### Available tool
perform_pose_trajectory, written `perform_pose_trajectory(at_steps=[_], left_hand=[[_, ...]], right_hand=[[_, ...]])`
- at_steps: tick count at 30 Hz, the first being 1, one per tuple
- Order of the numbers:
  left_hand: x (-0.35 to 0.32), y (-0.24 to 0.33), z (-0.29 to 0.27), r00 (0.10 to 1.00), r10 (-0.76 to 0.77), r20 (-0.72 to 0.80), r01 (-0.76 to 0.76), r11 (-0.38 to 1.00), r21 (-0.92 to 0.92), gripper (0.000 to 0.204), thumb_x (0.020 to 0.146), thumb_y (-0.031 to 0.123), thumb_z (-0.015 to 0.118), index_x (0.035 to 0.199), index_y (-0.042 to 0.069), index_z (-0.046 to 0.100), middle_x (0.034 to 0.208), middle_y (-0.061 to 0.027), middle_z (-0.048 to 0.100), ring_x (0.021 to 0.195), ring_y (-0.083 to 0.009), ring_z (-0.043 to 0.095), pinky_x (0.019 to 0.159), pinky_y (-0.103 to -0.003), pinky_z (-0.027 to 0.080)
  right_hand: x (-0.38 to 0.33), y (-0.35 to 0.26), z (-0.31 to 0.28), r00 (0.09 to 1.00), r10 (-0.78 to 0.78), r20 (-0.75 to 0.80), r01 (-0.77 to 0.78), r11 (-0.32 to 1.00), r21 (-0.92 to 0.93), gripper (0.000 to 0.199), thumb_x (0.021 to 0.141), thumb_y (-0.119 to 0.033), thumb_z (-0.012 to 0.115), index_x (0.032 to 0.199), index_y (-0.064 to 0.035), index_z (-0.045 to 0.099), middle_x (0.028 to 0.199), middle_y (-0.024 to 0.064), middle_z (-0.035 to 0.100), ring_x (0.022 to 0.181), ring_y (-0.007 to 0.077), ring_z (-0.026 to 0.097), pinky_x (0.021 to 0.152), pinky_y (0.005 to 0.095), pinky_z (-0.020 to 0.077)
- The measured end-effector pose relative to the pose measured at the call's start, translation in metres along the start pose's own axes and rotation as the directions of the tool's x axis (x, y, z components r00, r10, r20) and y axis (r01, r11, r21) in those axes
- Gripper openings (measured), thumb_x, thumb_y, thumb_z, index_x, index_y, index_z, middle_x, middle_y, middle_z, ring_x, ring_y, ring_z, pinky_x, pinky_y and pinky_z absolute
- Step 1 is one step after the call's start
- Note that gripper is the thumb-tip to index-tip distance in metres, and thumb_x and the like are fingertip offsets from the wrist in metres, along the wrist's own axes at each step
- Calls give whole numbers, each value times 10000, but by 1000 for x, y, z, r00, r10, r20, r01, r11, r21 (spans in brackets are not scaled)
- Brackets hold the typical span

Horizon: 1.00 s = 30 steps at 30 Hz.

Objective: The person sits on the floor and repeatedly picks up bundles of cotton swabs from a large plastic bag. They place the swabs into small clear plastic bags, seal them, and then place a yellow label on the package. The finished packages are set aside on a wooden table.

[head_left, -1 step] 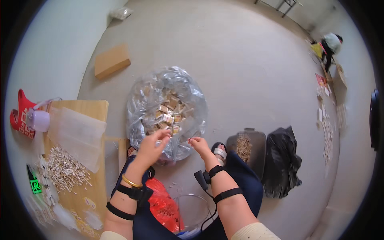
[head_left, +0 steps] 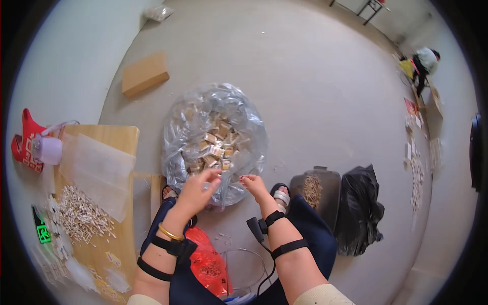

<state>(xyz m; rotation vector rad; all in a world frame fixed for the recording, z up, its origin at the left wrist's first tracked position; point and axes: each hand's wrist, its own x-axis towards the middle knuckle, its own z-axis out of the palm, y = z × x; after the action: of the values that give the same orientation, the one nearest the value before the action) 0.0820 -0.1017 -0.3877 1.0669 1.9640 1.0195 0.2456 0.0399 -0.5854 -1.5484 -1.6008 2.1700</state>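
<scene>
My left hand (head_left: 199, 192) hovers over the near rim of a large clear plastic bag (head_left: 249, 117). Its fingers are stretched out and apart, with nothing visible in them. To its right, my right hand (head_left: 254, 186) is closed in a pinch beside the bag's near right edge. Whatever its fingertips may hold is too small to make out. Inside the bag lies a heap of small tan-and-white packets (head_left: 215, 151). The two hands are a short gap apart.
A wooden table (head_left: 124, 133) at left bears a pile of small white sticks (head_left: 84, 213), clear sheets and a lilac bottle (head_left: 49, 150). A red bag (head_left: 209, 264) lies between my legs. On the right are a dark bin (head_left: 329, 185), a black bag (head_left: 360, 211) and, farther off, a person (head_left: 423, 63).
The view has shifted slightly. My left hand sits a little lower, its fingers pointing more to the right; my right hand keeps its pinch in nearly the same place.
</scene>
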Motion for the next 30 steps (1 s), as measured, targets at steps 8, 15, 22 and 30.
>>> perform_pose_trajectory(at_steps=[8,15,22,30], left_hand=[[14,-50,20,990,32,138,-61,975,212,372,858,205,635,1193,68,550,971,-114,674,868,-289,641,823,-408,463],[31,-50,11,997,-27,72,14,984,177,338,875,212,603,1161,45,538,955,-125,639,898,-316,597,856,-424,430],[29,-51,-12,995,-87,40,82,991,103,361,897,238,586,1189,31,536,981,-136,628,943,-310,590,919,-422,415],[36,-44,-19,998,-61,-30,62,997,50,364,877,226,601,1180,31,545,1015,-129,623,955,-304,586,913,-421,411]], right_hand=[[98,25,68,986,-154,-57,99,832,-545,296,806,-216,644,1013,-8,676,932,124,709,838,247,677,766,333,514],[137,32,109,883,-434,177,376,429,-822,532,730,-112,635,1256,-145,563,1412,172,419,1258,339,431,1006,421,396],[161,26,119,867,-419,270,316,42,-948,470,769,-135,599,1238,-141,576,1514,195,247,1380,362,274,1102,454,276],[148,17,96,865,-441,239,387,284,-877,398,783,-144,643,1166,-42,605,1406,181,435,1311,341,399,1078,442,322]])
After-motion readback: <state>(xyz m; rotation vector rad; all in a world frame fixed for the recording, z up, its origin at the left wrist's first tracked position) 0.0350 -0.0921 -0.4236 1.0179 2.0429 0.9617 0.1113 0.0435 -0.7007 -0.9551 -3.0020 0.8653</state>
